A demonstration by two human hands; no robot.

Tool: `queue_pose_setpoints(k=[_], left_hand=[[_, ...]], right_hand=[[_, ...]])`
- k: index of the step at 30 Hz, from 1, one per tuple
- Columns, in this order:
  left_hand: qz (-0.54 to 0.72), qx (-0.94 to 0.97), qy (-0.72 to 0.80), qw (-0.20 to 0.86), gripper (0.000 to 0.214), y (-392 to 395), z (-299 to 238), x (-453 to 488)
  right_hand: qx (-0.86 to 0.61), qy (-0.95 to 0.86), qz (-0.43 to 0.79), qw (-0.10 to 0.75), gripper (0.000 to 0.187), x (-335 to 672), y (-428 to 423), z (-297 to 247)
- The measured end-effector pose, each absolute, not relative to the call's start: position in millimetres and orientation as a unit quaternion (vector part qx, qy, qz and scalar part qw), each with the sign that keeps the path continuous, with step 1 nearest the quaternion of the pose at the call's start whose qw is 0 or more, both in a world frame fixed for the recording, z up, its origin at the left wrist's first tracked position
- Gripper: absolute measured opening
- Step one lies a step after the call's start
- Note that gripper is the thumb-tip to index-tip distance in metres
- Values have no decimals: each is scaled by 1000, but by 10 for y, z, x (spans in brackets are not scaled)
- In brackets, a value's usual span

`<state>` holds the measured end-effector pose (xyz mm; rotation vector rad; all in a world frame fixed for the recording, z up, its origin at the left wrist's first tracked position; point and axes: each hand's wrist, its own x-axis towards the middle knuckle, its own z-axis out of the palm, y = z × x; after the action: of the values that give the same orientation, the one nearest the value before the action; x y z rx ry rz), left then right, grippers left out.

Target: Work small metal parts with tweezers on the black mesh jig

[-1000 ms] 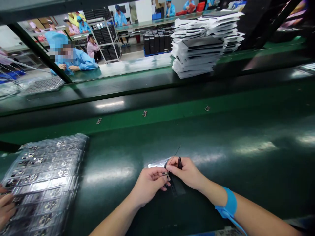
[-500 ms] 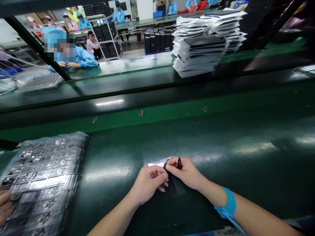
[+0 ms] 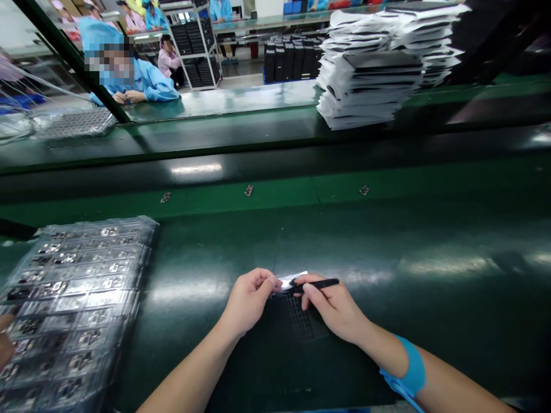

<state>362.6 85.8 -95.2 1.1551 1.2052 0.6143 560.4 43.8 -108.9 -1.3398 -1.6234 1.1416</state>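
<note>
My left hand (image 3: 247, 301) is curled with thumb and fingers pinched together at the edge of a small shiny foil piece (image 3: 293, 280) on the dark green belt; what it pinches is too small to name. My right hand (image 3: 333, 307) grips black tweezers (image 3: 316, 284), which lie nearly level and point left toward the foil piece. A dark gridded sheet (image 3: 297, 321) lies flat under and between both hands. A blue strap (image 3: 411, 370) circles my right wrist.
A stack of clear plastic trays (image 3: 73, 298) holding small metal parts sits at the left. Another person's fingertips (image 3: 4, 344) show at the left edge. Small parts (image 3: 248, 190) lie on the green strip. Stacked white-wrapped panels (image 3: 374, 69) stand behind; a person in blue (image 3: 129, 80) works opposite.
The tweezers have swung from pointing up and away to lying nearly level. My left hand shifted up to the foil piece. The view moved closer and slightly left.
</note>
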Motion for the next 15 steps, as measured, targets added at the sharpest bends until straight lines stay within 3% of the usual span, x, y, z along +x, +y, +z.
queue_pose_setpoints(k=[6,15], left_hand=[[272,499,524,635,19,852,-964,3630],[275,491,525,639,20,851,-1004,3613]], right_hand=[[-505,-648,439,364,14,5464,474,-1091],[-536,-637,439,338,12,5435,481,-1100]])
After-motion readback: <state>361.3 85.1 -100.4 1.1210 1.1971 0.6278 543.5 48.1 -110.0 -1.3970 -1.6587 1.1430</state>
